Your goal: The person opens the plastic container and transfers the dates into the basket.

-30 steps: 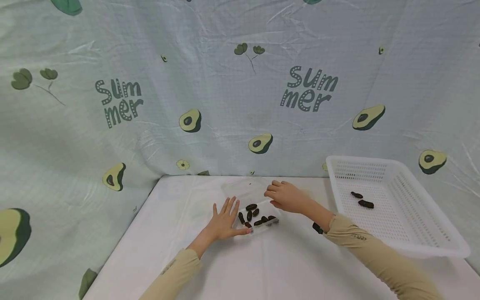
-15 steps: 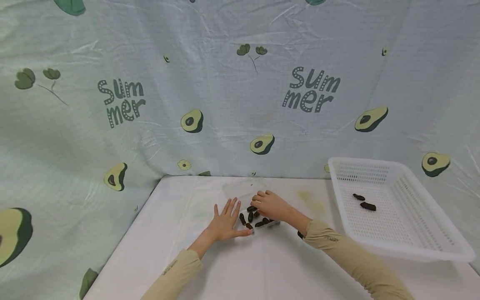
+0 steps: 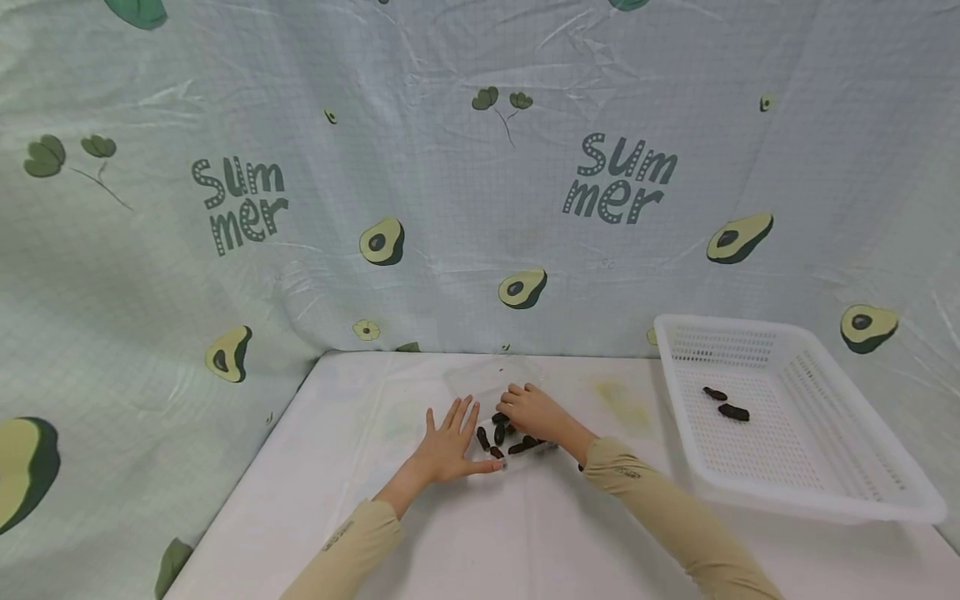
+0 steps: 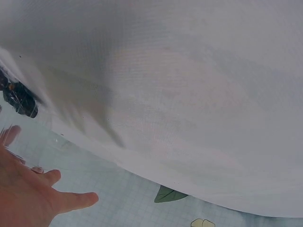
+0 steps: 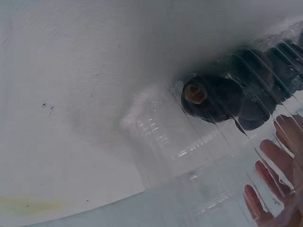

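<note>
Hands both at clear box (image 3: 517,417), mid desk (image 3: 465,533). L hand (image 3: 450,446) flat on desk, fingers (image 3: 463,414) spread straight, touching box's left edge, gripping nothing. R hand (image 3: 534,412) reaches into box over dark dates (image 3: 487,437); fingers curled down among them, can't tell if one is pinched. R wrist view: date (image 5: 213,97) seen thru ribbed clear wall, fingertips (image 5: 272,156) just beside it. White basket (image 3: 825,492) at right, well apart, w/ two dates (image 3: 726,403) inside. Avocado-print cloth (image 3: 300,208) behind.
</note>
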